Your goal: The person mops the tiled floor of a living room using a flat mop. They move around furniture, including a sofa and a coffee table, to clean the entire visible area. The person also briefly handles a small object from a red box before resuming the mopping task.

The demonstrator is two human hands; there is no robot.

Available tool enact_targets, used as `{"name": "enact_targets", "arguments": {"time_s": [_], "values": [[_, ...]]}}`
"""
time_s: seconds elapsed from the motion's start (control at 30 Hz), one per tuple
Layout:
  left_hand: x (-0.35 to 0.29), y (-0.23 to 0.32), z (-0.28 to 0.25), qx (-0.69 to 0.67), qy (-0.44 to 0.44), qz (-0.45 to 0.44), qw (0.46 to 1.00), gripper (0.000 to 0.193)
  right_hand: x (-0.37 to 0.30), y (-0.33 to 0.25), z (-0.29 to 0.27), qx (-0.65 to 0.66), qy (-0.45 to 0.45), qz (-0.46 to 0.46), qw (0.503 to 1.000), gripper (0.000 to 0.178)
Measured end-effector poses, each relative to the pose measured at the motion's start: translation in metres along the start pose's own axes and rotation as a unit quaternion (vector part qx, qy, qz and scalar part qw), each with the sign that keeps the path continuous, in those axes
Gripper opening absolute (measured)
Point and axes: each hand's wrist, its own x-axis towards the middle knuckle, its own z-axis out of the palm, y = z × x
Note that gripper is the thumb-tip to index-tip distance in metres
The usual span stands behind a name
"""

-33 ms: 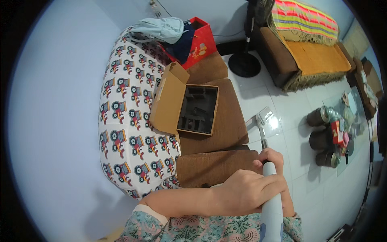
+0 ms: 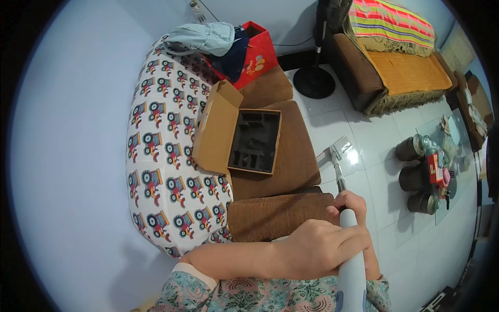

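Note:
A flat mop (image 2: 340, 183) with a thick white handle and a thin metal pole slants away from me. Its pale flat head (image 2: 338, 150) rests on the tiled floor, partly lost in a bright reflection. My left hand (image 2: 325, 244) is closed round the white handle, its forearm crossing in front of me from the left. Farther along, my right hand (image 2: 354, 202) grips the mop where the handle meets the pole. Part of the right forearm is hidden behind the handle and my left hand.
Left of the mop stands a brown sofa (image 2: 299, 145) with a tractor-print cover (image 2: 161, 171). An open cardboard box (image 2: 213, 140) with black foam, a red bag (image 2: 260, 54) and a pale blue backpack (image 2: 208, 39) lie there. A black fan base (image 2: 314, 82) and glass table (image 2: 442, 210) stand beyond.

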Motion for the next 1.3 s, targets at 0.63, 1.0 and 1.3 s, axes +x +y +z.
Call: {"name": "enact_targets", "arguments": {"time_s": [0.63,1.0,1.3], "values": [[0.071,-0.033,-0.044,-0.009,-0.038,0.068,0.997,0.029,0.057,0.022,-0.007,0.009,-0.016,0.044,0.999,0.022],[0.066,-0.019,-0.015,-0.006,-0.02,0.076,0.997,0.024,0.034,0.015,-0.018,0.0,0.052,0.037,0.998,0.023],[0.082,-0.029,-0.021,-0.018,0.037,0.107,0.993,0.018,0.057,0.023,-0.028,0.021,-0.051,0.052,0.997,0.024]]}}
